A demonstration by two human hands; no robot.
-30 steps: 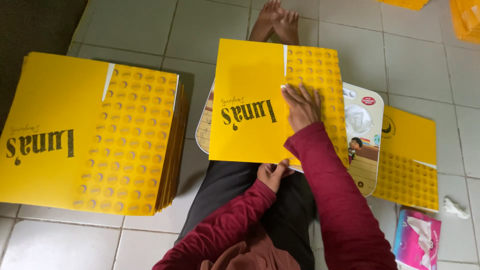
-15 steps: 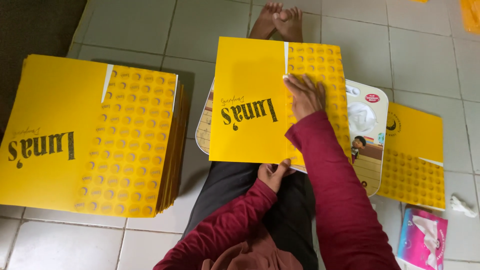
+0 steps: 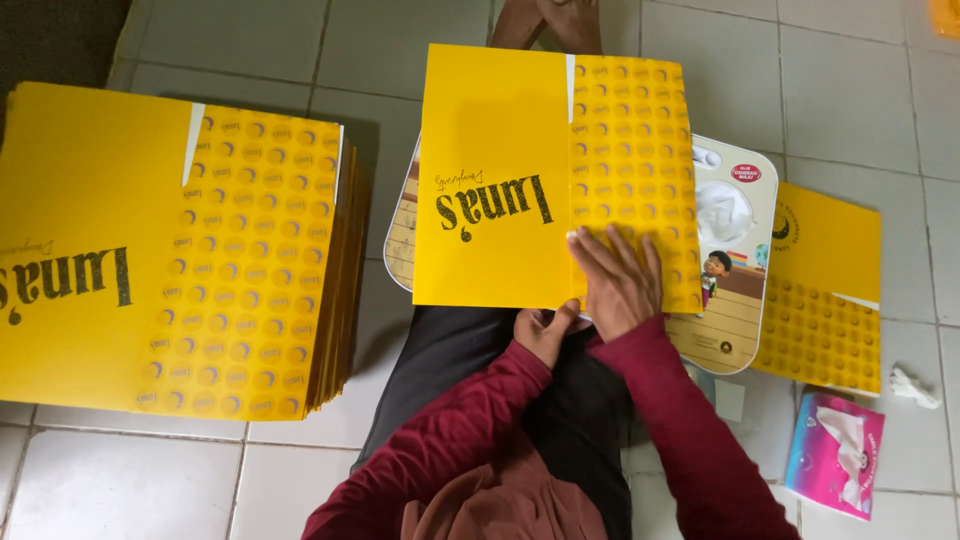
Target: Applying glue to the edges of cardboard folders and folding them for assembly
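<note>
The yellow folded sheet (image 3: 500,170) is lying on a lap tray (image 3: 735,300) across the person's legs, its plain half towards the tray's left edge and its dotted flap towards the right. The right hand (image 3: 615,285) is pressing flat on the dotted flap near the sheet's near edge, fingers spread and straight, gripping nothing, just bearing down beside the seam where the flap is overlapping the plain half. The left hand (image 3: 545,330) is pinching the sheet's near edge at that seam, thumb on top and the other fingers curled underneath (how tightly, I cannot tell).

Judging by how things are lying, this sheet is already folded over, and the seam looks closed along most of its length; only the near end is getting attention. A tall stack of yellow sheets (image 3: 170,250) is sitting on the tiled floor (image 3: 250,480) to the person's left, apparently in the same folded form. One more yellow sheet (image 3: 825,290) is lying on the floor past the tray's right edge, partly tucked under it, and a pink tissue pack (image 3: 835,455) is resting just near it. Which pile is finished I cannot tell.
</note>
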